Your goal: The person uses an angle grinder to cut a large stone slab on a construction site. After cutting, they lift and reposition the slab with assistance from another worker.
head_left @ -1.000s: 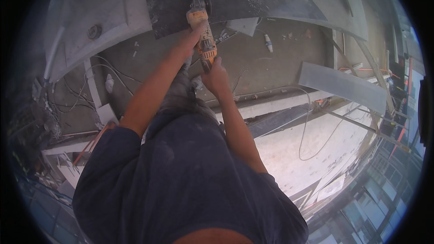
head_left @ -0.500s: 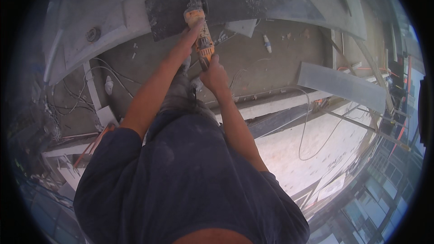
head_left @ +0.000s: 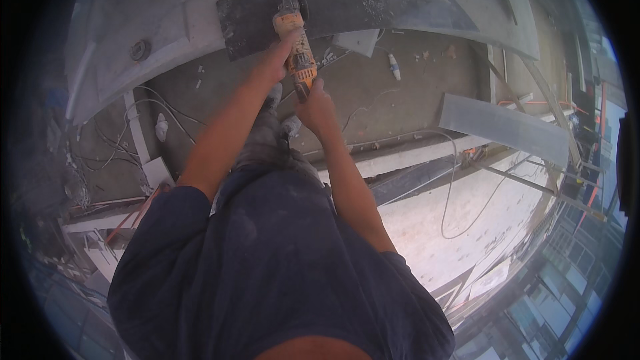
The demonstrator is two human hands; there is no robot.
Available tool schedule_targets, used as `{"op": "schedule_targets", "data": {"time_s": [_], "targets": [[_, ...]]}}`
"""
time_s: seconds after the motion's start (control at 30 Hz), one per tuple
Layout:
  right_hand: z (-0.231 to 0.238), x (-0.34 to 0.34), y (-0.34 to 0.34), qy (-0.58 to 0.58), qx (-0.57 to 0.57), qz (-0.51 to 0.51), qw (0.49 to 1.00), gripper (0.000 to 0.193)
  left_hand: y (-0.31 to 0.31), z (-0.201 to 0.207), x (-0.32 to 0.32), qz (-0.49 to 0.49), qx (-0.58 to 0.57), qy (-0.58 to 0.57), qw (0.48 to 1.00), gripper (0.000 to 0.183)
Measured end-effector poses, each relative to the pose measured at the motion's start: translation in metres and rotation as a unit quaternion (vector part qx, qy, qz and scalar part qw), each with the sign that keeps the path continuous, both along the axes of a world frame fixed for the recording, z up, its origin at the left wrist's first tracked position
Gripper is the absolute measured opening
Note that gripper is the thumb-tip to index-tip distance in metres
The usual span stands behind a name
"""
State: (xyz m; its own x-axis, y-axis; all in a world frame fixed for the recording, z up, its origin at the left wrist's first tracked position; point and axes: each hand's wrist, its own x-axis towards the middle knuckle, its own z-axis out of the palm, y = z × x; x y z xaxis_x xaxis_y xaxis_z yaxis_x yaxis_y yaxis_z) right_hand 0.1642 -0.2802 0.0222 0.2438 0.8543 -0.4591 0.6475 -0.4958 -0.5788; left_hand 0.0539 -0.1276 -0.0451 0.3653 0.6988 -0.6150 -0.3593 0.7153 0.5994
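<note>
A dusty yellow angle grinder point(head_left: 303, 60) is held in both of my hands, its metal head toward the far side. My left hand point(head_left: 283, 53) is closed round the body just behind the head. Nearer to me, my right hand point(head_left: 319, 103) grips the dark rear end. The grinder's head is over a dark slab point(head_left: 327, 10) that lies on the bench, with pale dust on its surface. A dark disc edge shows at the right of the head; where it meets the slab I cannot make out.
A round disc point(head_left: 140, 50) lies on the grey bench point(head_left: 167, 40) at left. Cables point(head_left: 167, 103) trail over the floor, with a bottle-like white and blue thing point(head_left: 394, 67) among debris. A grey panel point(head_left: 503, 130) leans at right. My feet stand below the bench.
The grinder and my hands have barely shifted. The whole view has moved slightly.
</note>
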Motion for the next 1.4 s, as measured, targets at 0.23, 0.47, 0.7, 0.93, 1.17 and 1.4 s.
{"op": "schedule_targets", "data": {"time_s": [0.23, 0.47, 0.7, 0.93, 1.17, 1.4], "targets": [[0.013, 0.004, -0.041, -0.021, -0.027, -0.004, 0.999, 0.051, -0.045, 0.014, 0.010, 0.000, -0.003, 0.002, 1.000, 0.069], [0.005, 0.000, -0.024, -0.020, -0.012, -0.003, 1.000, 0.045, -0.024, -0.011, 0.005, -0.007, 0.034, 0.037, 0.999, 0.078], [-0.004, -0.001, 0.008, -0.011, -0.006, 0.000, 1.000, 0.048, 0.007, 0.001, 0.006, -0.007, 0.040, 0.102, 0.994, 0.079], [-0.002, -0.002, 0.011, -0.013, -0.012, 0.004, 1.000, 0.050, 0.012, -0.004, 0.000, -0.002, 0.026, -0.010, 1.000, 0.065], [0.005, 0.000, -0.032, 0.000, -0.009, -0.015, 1.000, 0.049, -0.033, 0.008, 0.008, 0.006, 0.009, -0.014, 1.000, 0.067], [0.012, 0.003, -0.044, -0.015, -0.027, -0.016, 0.999, 0.049, -0.047, 0.021, 0.014, 0.010, 0.001, 0.019, 1.000, 0.065]]}}
